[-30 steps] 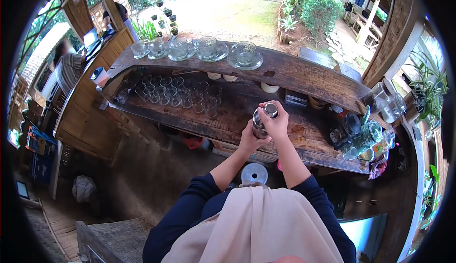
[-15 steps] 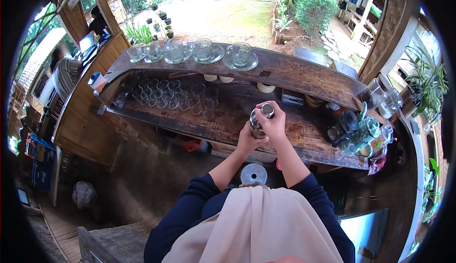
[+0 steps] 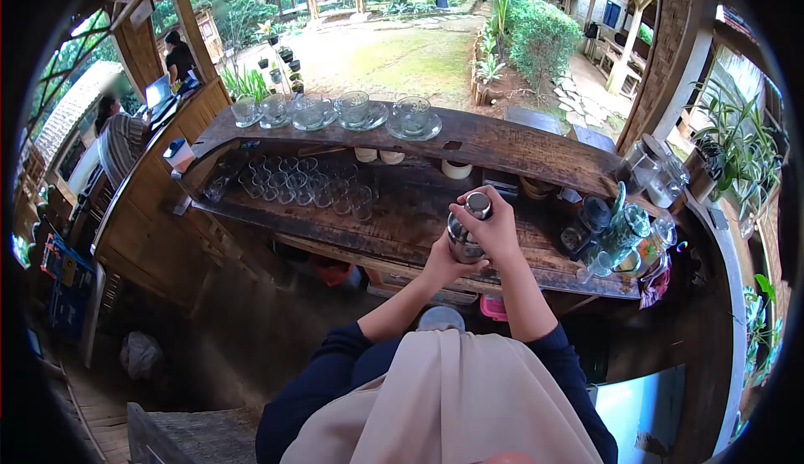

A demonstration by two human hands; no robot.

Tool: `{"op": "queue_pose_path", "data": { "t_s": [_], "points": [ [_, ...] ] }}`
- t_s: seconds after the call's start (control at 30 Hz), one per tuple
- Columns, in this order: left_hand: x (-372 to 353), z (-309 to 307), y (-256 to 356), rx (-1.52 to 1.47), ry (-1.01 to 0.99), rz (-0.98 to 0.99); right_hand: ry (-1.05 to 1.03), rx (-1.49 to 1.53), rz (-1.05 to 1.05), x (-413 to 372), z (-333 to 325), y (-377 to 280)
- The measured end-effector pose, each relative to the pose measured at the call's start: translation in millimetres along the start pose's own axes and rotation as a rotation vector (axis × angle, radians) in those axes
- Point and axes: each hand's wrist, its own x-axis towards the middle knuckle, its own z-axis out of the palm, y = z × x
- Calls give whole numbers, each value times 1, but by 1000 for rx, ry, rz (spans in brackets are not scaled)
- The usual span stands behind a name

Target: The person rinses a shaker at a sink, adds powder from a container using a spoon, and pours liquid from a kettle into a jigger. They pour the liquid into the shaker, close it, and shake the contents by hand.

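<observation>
A shiny metal cocktail shaker (image 3: 462, 244) is held in front of me at the near side of the wooden counter (image 3: 402, 229). My left hand (image 3: 444, 265) wraps round its lower body from the left. On the right, my right hand (image 3: 500, 228) grips the upper part, its fingers around the rounded cap. The shaker looks roughly upright, and its base is partly hidden by my hands.
Rows of glass mugs (image 3: 306, 188) stand on the counter's lower level at left. Glass cups on saucers (image 3: 413, 117) line the raised shelf. Jars, a dark coffee press (image 3: 596, 213) and a green glass pitcher (image 3: 630, 228) crowd the right end. Two people are at far left.
The head view has tilted upward, showing more garden. Both hands still hold the shaker, which sits slightly lower and further right in the picture.
</observation>
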Motion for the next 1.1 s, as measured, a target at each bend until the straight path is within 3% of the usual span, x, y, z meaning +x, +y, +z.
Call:
{"op": "queue_pose_path", "data": {
  "t_s": [0.17,0.3,0.37,0.4,0.43,0.53,0.57,0.63,0.67,0.7,0.77,0.8,0.83,0.9,0.93,0.97,1.03,1.1],
  "points": [
    [-6,6,37,-173,-53,94,-6,248,-28,-22,-28,-46],
    [-16,3,62,-117,-65,112,-4,315,-89,-42,-39,-66],
    [-19,2,71,70,12,303,1,353,-308,-55,-42,-73],
    [-23,1,76,197,54,379,13,263,-546,-59,-46,-73],
    [-24,1,78,199,57,381,10,265,-548,-66,-51,-82],
    [-20,0,79,261,168,715,-119,114,-927,-81,-64,-102],
    [-22,0,77,263,174,702,-128,121,-918,-80,-60,-93],
    [-28,1,71,249,-4,199,40,194,-531,-74,-44,-64],
    [-36,0,87,137,-97,15,93,356,-208,-72,-39,-52],
    [-43,2,86,142,-90,17,106,419,-68,-72,-44,-52],
    [-55,7,83,150,-53,217,134,357,-228,-90,-50,-63],
    [-59,7,91,198,18,358,117,267,-577,-98,-54,-71],
    [-55,6,90,209,27,361,67,264,-804,-105,-55,-79],
    [-44,4,82,293,282,840,-73,107,-1102,-117,-65,-99],
    [-44,2,90,322,279,816,-88,81,-1077,-115,-63,-92],
    [-52,-5,98,352,141,605,78,116,-929,-112,-53,-84],
    [-66,-6,115,268,-70,51,156,411,-181,-90,-36,-52],
    [-84,-3,117,294,-92,-58,98,520,211,-82,-43,-42]
  ]
}}
